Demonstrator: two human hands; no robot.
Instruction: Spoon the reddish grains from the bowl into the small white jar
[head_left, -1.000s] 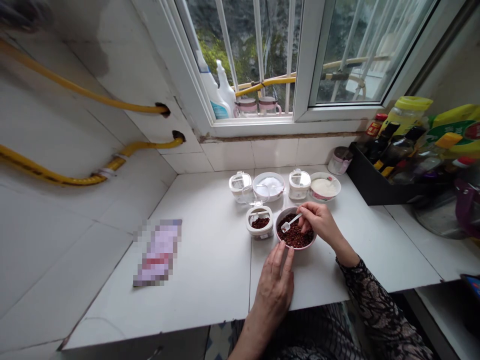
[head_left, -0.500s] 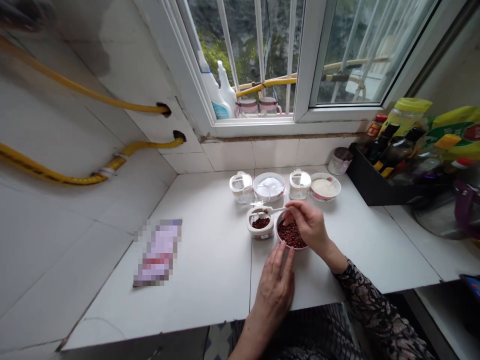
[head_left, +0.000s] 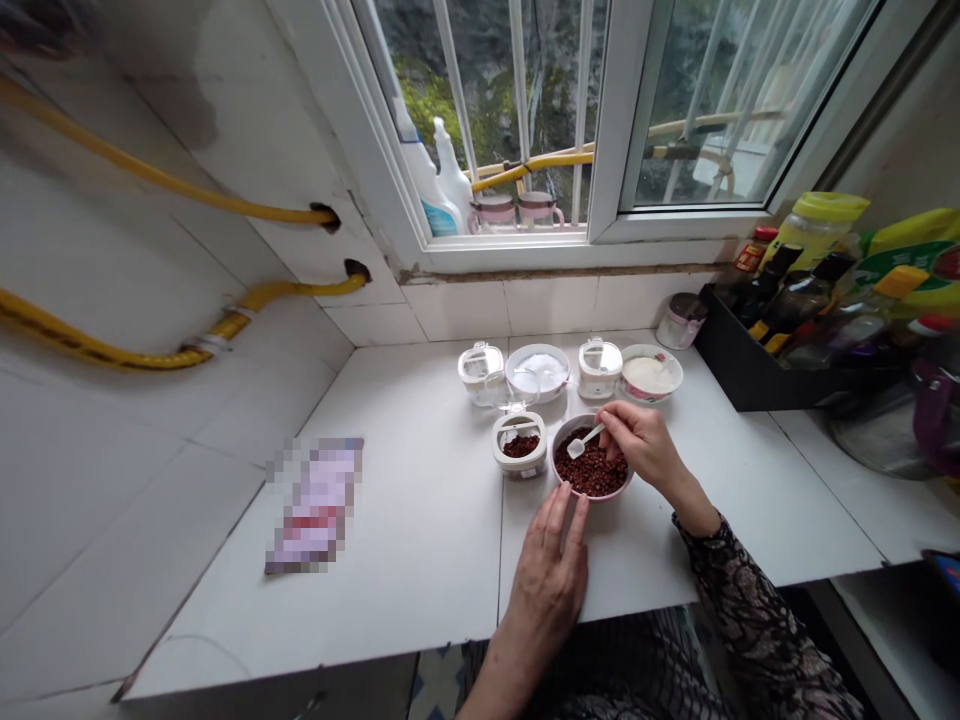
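My right hand (head_left: 637,440) pinches the handle of a small white spoon (head_left: 576,448), whose scoop sits just over a bowl (head_left: 556,472) of dark red grains that look like peppercorns. The fingertips of my left hand (head_left: 551,560) touch the bowl's near rim, fingers stretched out. Left of the bowl stands a small seasoning jar (head_left: 499,452) with its lid up and the same red grains inside. Whether the scoop carries any grains, I cannot tell; it looks mostly white.
Behind are a jar (head_left: 480,368) and a bowl (head_left: 540,350) of white crystals, then another jar (head_left: 598,380) and a bowl (head_left: 651,392) of pale powder. A black bottle box (head_left: 757,385) stands at right. A blurred lilac packet (head_left: 319,505) lies at left.
My right hand has brought the spoon from over the open jar rightward to the bowl of red grains. My left hand has stayed at the bowl's rim.
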